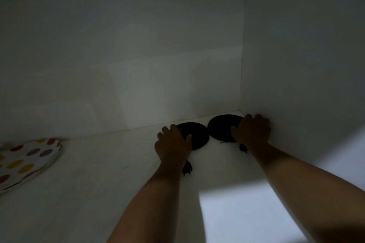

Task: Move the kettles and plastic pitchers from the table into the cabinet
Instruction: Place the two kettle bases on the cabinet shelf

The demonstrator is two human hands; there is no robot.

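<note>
I am looking into a dim white cabinet. Two round black kettle bases lie side by side on the cabinet shelf (pixel 98 173) near the back right corner. My left hand (pixel 173 144) rests on the near edge of the left base (pixel 197 134), fingers curled over its rim. My right hand (pixel 251 129) grips the right base (pixel 221 126) at its right side, close to the side wall. A black cord end (pixel 187 168) shows beside my left wrist, another (pixel 243 148) under my right wrist. No kettle or pitcher is in view.
A white plate with coloured dots (pixel 25 162) lies on the shelf at the far left. The back wall (pixel 128 65) and the right side wall (pixel 306 55) close in the corner. A bright patch of light (pixel 246 213) falls on the shelf front.
</note>
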